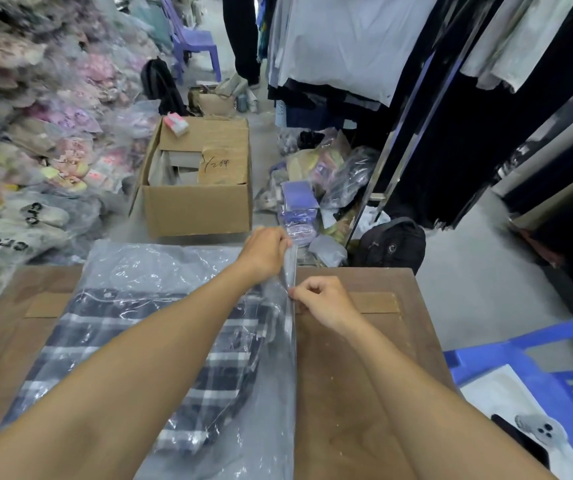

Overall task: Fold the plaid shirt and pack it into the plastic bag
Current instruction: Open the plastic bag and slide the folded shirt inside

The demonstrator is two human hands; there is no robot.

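The folded dark plaid shirt [80, 344] lies inside the clear plastic bag [146, 268], which rests flat on a brown cardboard surface [354, 358]. My left hand [266, 254] pinches the bag's right edge at its far end. My right hand [325, 301] pinches the same edge a little nearer to me. The edge strip [290, 327] stands slightly raised between the two hands. My left forearm crosses over the bag and hides part of the shirt.
An open cardboard box [196, 188] stands just beyond the work surface. Piles of bagged goods [35, 133] fill the left. Clothing racks [416, 81] and a black backpack [392, 244] stand on the right. A blue plastic chair [555, 375] holding a phone sits at the near right.
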